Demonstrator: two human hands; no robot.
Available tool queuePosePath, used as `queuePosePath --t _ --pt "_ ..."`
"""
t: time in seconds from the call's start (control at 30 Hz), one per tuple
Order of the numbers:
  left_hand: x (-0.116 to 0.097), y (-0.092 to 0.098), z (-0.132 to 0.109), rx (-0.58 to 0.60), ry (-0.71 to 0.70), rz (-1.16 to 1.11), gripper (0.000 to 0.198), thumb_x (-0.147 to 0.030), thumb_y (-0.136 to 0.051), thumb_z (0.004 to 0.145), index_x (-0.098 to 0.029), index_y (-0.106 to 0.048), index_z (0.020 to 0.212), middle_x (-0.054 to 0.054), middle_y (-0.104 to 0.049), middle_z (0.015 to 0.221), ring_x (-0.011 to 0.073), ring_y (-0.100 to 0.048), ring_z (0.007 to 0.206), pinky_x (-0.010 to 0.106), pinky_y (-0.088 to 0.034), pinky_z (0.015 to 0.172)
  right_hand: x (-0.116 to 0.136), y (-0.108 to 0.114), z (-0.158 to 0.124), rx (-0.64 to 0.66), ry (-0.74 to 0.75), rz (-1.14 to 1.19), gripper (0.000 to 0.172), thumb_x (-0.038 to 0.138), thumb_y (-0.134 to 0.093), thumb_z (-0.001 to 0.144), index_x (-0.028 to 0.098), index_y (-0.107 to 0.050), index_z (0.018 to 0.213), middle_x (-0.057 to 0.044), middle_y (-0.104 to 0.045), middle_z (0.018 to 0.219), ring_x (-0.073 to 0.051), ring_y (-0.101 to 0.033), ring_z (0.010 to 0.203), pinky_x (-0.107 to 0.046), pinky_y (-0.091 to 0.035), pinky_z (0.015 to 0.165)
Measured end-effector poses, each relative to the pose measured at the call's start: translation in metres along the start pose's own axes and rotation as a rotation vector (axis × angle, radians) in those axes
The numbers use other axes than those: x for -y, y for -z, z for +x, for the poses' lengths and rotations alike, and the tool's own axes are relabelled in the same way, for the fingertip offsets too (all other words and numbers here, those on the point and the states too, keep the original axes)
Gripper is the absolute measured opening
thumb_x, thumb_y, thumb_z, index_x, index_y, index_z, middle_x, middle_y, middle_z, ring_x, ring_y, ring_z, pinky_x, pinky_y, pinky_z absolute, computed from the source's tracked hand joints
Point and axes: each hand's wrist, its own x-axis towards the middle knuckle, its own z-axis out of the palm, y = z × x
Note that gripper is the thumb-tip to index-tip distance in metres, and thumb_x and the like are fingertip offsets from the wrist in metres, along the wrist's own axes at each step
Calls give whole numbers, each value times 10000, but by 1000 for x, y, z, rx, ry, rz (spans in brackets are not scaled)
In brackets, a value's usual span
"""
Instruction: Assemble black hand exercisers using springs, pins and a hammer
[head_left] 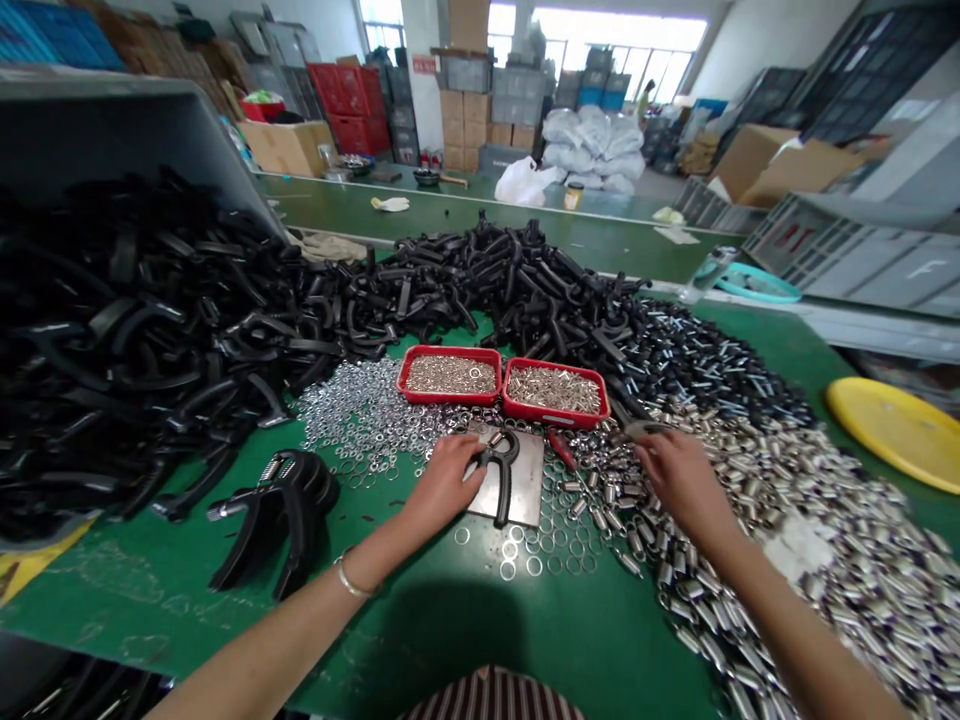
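Observation:
My left hand (448, 482) is closed on the upper part of a black hand-grip handle (505, 488). This curved piece lies on a square metal plate (529, 465) in front of me. Over on the right, my right hand (681, 478) is at the edge of the piles, its fingers bent together by a dark, long piece (628, 402); what they pinch is not clear. Between the hands lies a red-handled tool (562, 450). Loose metal rings (555, 542) are scattered below the plate.
Two red trays (551, 420) of small metal parts stand behind the plate. Black handles (517, 275) are heaped at the back and left. Metal springs (847, 560) spread over the right side. Several joined hand grips (289, 525) stand at left. A yellow lid (900, 430) lies far right.

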Motion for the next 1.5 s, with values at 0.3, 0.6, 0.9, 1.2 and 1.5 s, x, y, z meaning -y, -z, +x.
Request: queuePosePath --t 0.3,0.6,0.9,1.2,1.5 --pt "4 -3 -4 68 -42 145 389 -319 -702 823 -181 -631 1180 97 -580 1130 277 -508 1121 444 -414 1015 92 -41 30 267 -60 -193 222 368 -529 968 170 -629 956 -130 -641 1018 -245 -662 877 -281 -430 600" --pt "13 -5 -1 158 -55 39 361 -333 -664 865 -203 -597 1195 93 -598 1201 273 -520 1180 448 -405 1054 95 -16 60 209 -83 485 284 430 -404 985 187 -545 1028 -67 -708 811 -181 -641 623 -282 -435 595" --pt "-16 88 1 179 -123 262 249 -362 -483 978 -233 -677 1067 69 -694 1046 233 -629 968 412 -475 921 70 -11 68 468 26 -53 249 447 -584 917 217 -677 908 -98 -713 870 -230 -667 729 -298 -423 606" --pt "37 88 154 97 62 642 149 -55 -579 805 -86 -719 843 183 -694 867 273 -680 894 360 -511 852 172 -41 189 134 445 23 172 216 -597 926 170 -739 841 -104 -676 891 -233 -567 928 -337 -414 861" --pt "67 82 140 38 24 636 246 -197 -478 934 -127 -711 974 170 -682 1039 272 -649 1003 374 -479 912 178 -83 213 150 437 102 100 190 -621 894 149 -705 858 -134 -681 982 -265 -526 1018 -362 -360 884"
